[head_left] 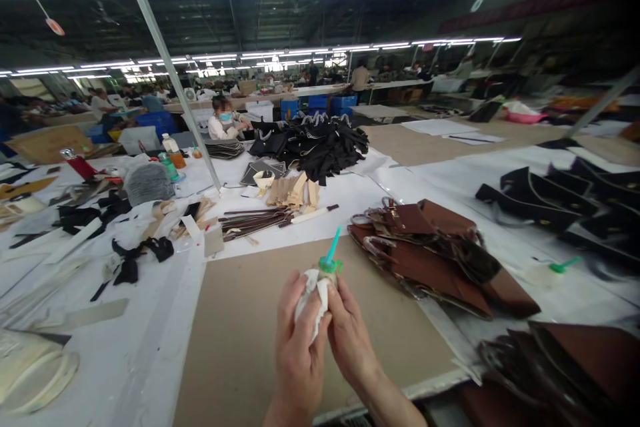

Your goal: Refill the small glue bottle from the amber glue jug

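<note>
Grip: the left hand (300,340) clasps a crumpled white cloth (323,292); the right hand (350,327) grasps the squeeze bottle (329,265), its body largely hidden by cloth and fingers. The bottle stands slightly tilted above the brown board (240,327), teal nozzle pointing to between twelve and one o'clock.

Risks, in my judgement: squeezing too hard could force contents from the nozzle onto the board, or onto the near heap of brown bags (430,260) at two o'clock. A slack right-hand grip could let the bottle slip against the cloth.

Count: hands, two; cloth, one; bottle in hand, one; second green-capped bottle (557,268), one, toward three o'clock; brown-bag heaps, two, the other heap (580,360) between three and four o'clock. Bags within each heap overlap and cannot be counted reliably.
</note>
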`<state>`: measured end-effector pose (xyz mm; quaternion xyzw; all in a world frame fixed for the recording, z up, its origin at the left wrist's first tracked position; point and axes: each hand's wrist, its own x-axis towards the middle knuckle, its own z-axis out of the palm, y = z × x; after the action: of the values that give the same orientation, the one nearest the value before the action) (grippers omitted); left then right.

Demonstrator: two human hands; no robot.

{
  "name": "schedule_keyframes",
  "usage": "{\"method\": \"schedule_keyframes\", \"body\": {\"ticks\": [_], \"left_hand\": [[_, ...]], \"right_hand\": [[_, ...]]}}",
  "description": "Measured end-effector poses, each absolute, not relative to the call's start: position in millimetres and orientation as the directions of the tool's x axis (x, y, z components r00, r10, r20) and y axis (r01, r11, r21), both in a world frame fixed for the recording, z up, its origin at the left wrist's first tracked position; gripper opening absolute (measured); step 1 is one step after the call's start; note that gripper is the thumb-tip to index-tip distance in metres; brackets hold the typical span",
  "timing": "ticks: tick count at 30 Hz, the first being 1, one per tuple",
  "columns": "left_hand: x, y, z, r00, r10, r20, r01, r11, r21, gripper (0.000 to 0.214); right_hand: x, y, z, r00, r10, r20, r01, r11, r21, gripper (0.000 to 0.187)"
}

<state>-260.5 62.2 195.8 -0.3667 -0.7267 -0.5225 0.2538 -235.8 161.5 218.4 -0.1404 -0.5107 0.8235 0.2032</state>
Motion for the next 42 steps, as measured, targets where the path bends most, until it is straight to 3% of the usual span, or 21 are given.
{"method": "schedule_keyframes", "body": {"ticks": [3,5,6,8,10,12,14,18,21,27,30,33,35,37,39,42], "left_hand": [[-255.2,55.6,172.8,-0.446,0.384,0.808,0.894,0.220,0.390,0.043],[-254.3,47.3,159.4,-0.443,0.438,0.783,0.896,0.193,0.399,0.038],[-254.1,42.2,154.2,-0.495,0.444,0.747,0.865,0.169,0.473,0.034],[-254.5,31.5,148.6,-0.704,0.404,0.584,0.674,0.124,0.728,0.023],[-256.8,21.8,150.1,-0.910,0.326,0.257,0.297,0.078,0.952,0.024],[-261.8,15.1,157.6,-0.962,0.267,-0.054,-0.052,0.012,0.999,0.038],[-268.4,12.7,168.7,-0.956,0.244,-0.166,-0.179,-0.034,0.983,0.052],[-277.8,22.2,191.1,-0.987,0.157,0.020,0.015,-0.037,0.999,0.048],[-276.7,37.0,201.0,-0.970,0.191,0.152,0.145,-0.051,0.988,0.039],[-270.7,53.1,208.8,-0.952,0.305,-0.006,-0.035,-0.090,0.995,0.040],[-272.2,52.3,213.7,-0.936,0.353,0.001,-0.038,-0.102,0.994,0.040],[-271.1,52.1,217.9,-0.967,0.248,0.064,0.038,-0.109,0.993,0.048],[-266.8,54.2,219.7,-0.966,0.144,0.216,0.206,-0.079,0.975,0.053],[-260.9,58.0,220.6,-0.858,0.179,0.482,0.494,0.027,0.869,0.048],[-255.8,61.6,220.3,-0.652,0.295,0.699,0.753,0.142,0.643,0.044],[-253.6,60.7,214.0,-0.463,0.391,0.796,0.886,0.206,0.415,0.048]], "right_hand": [[-242.7,167.2,215.1,-0.851,0.508,-0.135,-0.181,-0.525,-0.832,0.041],[-247.3,172.7,210.8,-0.842,0.500,-0.202,-0.163,-0.592,-0.789,0.046],[-249.3,175.6,208.9,-0.844,0.493,-0.209,-0.169,-0.616,-0.769,0.049],[-252.2,180.9,206.5,-0.860,0.473,-0.191,-0.196,-0.653,-0.732,0.054],[-252.8,184.4,206.3,-0.892,0.427,-0.149,-0.200,-0.669,-0.716,0.058],[-251.6,185.4,207.3,-0.928,0.357,-0.104,-0.184,-0.684,-0.706,0.059],[-249.7,183.8,208.1,-0.947,0.311,-0.082,-0.169,-0.698,-0.696,0.054],[-247.1,177.5,208.0,-0.937,0.343,-0.071,-0.198,-0.687,-0.699,0.038],[-243.6,175.9,209.4,-0.937,0.345,-0.045,-0.204,-0.650,-0.732,0.036],[-230.7,182.3,219.4,-0.943,0.329,-0.038,-0.183,-0.613,-0.768,0.044],[-228.0,184.2,222.3,-0.954,0.299,0.006,-0.198,-0.616,-0.762,0.051],[-229.5,184.2,219.5,-0.943,0.332,0.036,-0.240,-0.600,-0.763,0.051],[-231.6,183.1,216.2,-0.923,0.382,0.048,-0.272,-0.559,-0.784,0.054],[-233.0,181.0,214.2,-0.901,0.434,0.012,-0.259,-0.514,-0.818,0.052],[-233.0,178.0,214.7,-0.878,0.477,-0.048,-0.225,-0.499,-0.837,0.045],[-230.8,173.7,217.1,-0.864,0.499,-0.068,-0.231,-0.513,-0.827,0.038]]}}
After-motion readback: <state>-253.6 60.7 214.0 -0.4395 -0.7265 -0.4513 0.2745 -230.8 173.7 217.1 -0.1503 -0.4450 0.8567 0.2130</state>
